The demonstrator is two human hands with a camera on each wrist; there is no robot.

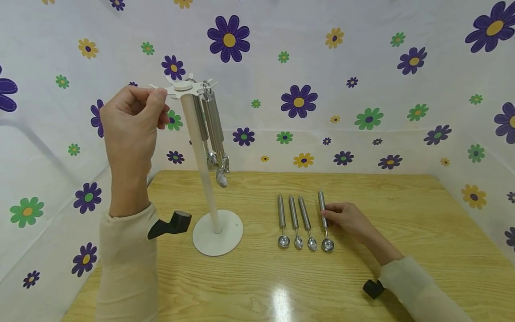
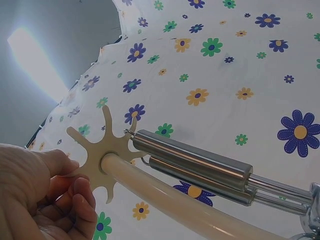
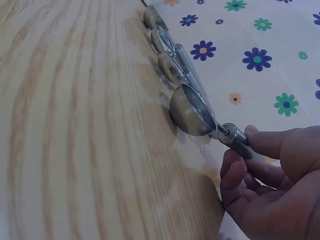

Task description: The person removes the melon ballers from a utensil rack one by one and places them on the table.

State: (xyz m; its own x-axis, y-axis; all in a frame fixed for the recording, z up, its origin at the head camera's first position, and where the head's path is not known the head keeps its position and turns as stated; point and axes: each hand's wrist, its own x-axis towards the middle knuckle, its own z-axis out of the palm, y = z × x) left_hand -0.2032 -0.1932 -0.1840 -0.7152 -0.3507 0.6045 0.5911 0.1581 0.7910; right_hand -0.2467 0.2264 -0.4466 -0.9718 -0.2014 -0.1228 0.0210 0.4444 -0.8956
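Observation:
A white stand [image 1: 200, 156] with a pronged top has several metal scoops [image 1: 213, 120] hanging from its right side. My left hand [image 1: 132, 116] pinches one prong at the left of that top; in the left wrist view the hand [image 2: 55, 200] holds the star-shaped top [image 2: 100, 150] between thumb and fingers. On the table, my right hand [image 1: 350, 221] pinches the handle of the rightmost scoop [image 1: 322, 208]. In the right wrist view, thumb and fingers of the hand [image 3: 275, 180] grip the handle behind the round bowl [image 3: 192, 110].
Three more scoops lie side by side left of the held one: a round one [image 1: 283, 241] and two with smaller oval bowls [image 1: 298, 242]. The stand's round base [image 1: 225, 243] rests on the wooden table [image 1: 249, 286]. A flowered cloth [image 1: 265, 71] hangs behind.

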